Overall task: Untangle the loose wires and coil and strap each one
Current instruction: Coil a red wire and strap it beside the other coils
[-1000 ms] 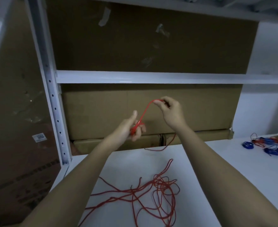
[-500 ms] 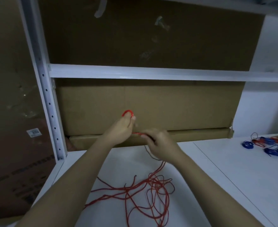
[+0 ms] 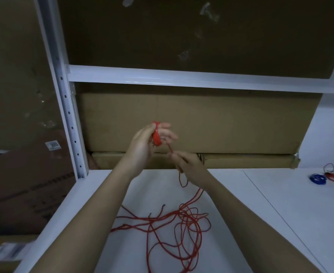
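A small coil of red wire (image 3: 156, 135) is wound around the fingers of my left hand (image 3: 150, 140), which is raised above the white shelf (image 3: 280, 223). Just below and to the right, my right hand (image 3: 187, 162) pinches the same wire's running strand. From there the strand drops to a loose red tangle (image 3: 174, 233) lying on the shelf between my forearms, with two free ends visible near its top.
Several coiled blue and red wires (image 3: 327, 177) lie at the shelf's far right. Cardboard boxes (image 3: 201, 123) fill the back under a white crossbeam (image 3: 181, 78). A perforated white upright (image 3: 69, 119) stands at the left, with more boxes beyond it.
The right hand came down from a high pull to below the left hand. The coil on my left fingers has grown by a loop, and the camera tilted slightly.
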The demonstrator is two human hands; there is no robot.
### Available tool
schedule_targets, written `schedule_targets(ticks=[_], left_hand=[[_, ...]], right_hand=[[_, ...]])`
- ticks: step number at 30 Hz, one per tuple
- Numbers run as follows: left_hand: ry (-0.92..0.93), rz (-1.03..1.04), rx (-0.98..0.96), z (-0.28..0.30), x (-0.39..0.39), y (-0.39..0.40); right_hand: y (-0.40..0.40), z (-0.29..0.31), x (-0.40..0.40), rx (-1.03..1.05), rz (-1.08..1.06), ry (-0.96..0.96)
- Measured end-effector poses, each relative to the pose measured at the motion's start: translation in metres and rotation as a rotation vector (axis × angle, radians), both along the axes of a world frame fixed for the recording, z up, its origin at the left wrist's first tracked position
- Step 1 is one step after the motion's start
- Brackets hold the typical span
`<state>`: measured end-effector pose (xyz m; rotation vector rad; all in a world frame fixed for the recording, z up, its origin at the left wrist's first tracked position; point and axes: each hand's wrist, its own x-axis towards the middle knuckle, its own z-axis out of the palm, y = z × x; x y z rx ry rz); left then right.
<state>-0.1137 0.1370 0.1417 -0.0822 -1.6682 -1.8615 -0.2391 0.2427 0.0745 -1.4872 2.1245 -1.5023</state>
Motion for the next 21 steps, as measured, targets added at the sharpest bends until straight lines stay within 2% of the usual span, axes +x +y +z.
schedule_targets(ticks=[2,3,5,7,9,11,14,18,21], left_hand=[[-0.057,0.159,-0.089,-0.004,-0.007,-0.002],[-0.126,0.247,-0.201,-0.011,-0.011,-0.003],[-0.277,0.391,-0.543,-0.031,-0.014,-0.003],[-0.404,0.445,-0.884,-0.045,-0.016,-0.005],[-0.536,0.419,-1.034,-0.052,-0.016,-0.005],[-0.618,0.335,-0.946,-0.055,-0.012,-0.003],[-0.554,0.137,-0.609,-0.054,0.000,0.002],[-0.329,-0.116,-0.345,-0.045,0.008,0.011],[-0.067,-0.087,0.055,-0.033,0.006,0.016]], right_hand=[[0.007,-0.018,0.013,0.052,0.066,0.078],[0.011,-0.022,0.021,0.076,0.100,0.147],[0.020,-0.020,0.031,0.098,0.151,0.274],[0.027,-0.009,0.024,0.053,0.124,0.386],[0.035,0.004,0.010,0.043,0.031,0.527],[0.042,0.014,-0.011,0.047,-0.062,0.562],[0.042,0.028,-0.035,0.030,-0.072,0.427],[0.014,0.026,-0.033,0.003,0.004,0.229],[-0.003,0.007,-0.018,0.017,0.097,0.102]])
